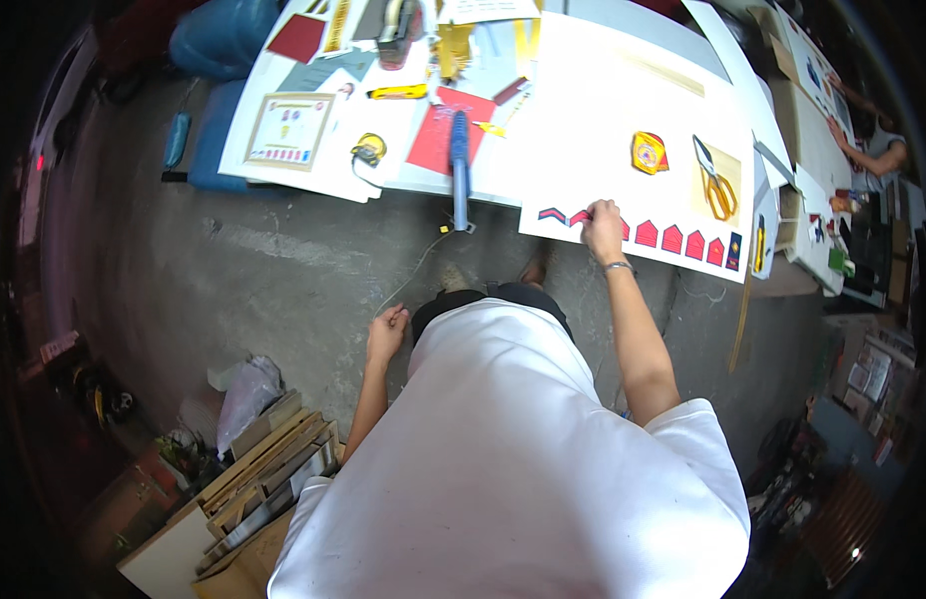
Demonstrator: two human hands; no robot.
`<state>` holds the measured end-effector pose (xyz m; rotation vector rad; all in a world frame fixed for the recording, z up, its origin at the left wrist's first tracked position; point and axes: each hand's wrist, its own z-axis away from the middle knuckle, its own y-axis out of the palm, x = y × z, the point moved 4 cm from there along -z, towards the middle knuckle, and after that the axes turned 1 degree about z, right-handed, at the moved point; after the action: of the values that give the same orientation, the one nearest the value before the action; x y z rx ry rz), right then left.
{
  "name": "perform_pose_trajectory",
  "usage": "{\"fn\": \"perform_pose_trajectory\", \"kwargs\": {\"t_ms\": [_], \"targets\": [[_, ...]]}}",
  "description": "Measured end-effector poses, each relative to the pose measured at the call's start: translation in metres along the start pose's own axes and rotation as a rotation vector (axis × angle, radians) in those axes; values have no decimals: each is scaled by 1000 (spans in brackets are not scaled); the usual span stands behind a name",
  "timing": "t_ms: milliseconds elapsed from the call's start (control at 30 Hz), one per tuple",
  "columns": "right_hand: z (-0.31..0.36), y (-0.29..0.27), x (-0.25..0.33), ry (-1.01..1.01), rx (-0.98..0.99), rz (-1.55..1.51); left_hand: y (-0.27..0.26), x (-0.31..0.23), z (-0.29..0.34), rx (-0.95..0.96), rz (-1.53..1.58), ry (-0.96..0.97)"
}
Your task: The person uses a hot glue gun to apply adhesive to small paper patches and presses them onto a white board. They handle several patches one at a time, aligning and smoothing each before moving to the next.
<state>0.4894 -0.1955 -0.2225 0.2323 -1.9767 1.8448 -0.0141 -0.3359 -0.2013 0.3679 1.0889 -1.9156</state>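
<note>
My right hand (605,226) is over the front edge of a large white board (583,140), its fingers bunched together on a small red chevron-shaped piece (579,217). Beside that lies another chevron (552,215), dark blue and red. A row of red house-shaped emblems (672,238) continues to the right along the edge, ending in a dark blue rectangle (732,252). My left hand (387,333) hangs low at my side, away from the table, with its fingers curled closed. Whatever it may hold is too small to make out.
On the board lie a yellow tape measure (647,153) and orange-handled scissors (719,190). Leftward are a blue bar-like tool (460,165) overhanging the edge, a red sheet (433,140), a yellow cutter (397,92) and a framed print (289,130). Another person (877,150) is at the far right.
</note>
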Motion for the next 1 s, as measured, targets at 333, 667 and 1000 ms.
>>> {"fn": "perform_pose_trajectory", "kwargs": {"t_ms": [333, 667, 1000], "targets": [[19, 9, -27, 718, -166, -645, -68, 70, -38, 99, 60, 58], [-89, -20, 80, 484, -29, -995, -70, 94, -72, 99, 74, 14], [-333, 74, 169, 729, 42, -1425, -42, 133, 29, 91, -143, -250]]}}
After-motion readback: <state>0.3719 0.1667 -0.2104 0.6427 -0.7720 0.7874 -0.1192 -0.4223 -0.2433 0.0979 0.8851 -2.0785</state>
